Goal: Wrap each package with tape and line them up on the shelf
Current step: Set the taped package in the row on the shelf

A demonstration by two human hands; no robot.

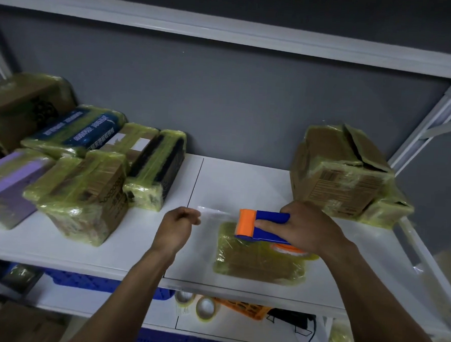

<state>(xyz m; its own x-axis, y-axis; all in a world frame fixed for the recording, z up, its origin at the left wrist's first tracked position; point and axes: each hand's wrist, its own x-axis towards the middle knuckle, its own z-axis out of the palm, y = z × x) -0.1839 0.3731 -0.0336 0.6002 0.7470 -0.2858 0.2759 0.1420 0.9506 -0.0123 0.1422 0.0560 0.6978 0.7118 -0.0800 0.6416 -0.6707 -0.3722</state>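
Observation:
A flat package wrapped in yellowish tape lies on the white shelf, near its front edge. My right hand grips a blue and orange tape dispenser just above the package's far edge. A strip of clear tape runs left from the dispenser's orange roller to my left hand, which pinches its free end. The tape roll under my right hand is mostly hidden.
Several taped packages crowd the shelf's left side. A bigger taped cardboard box stands at the back right, with a smaller one beside it. On the lower shelf lie two tape rolls, blue and orange crates and a black cable.

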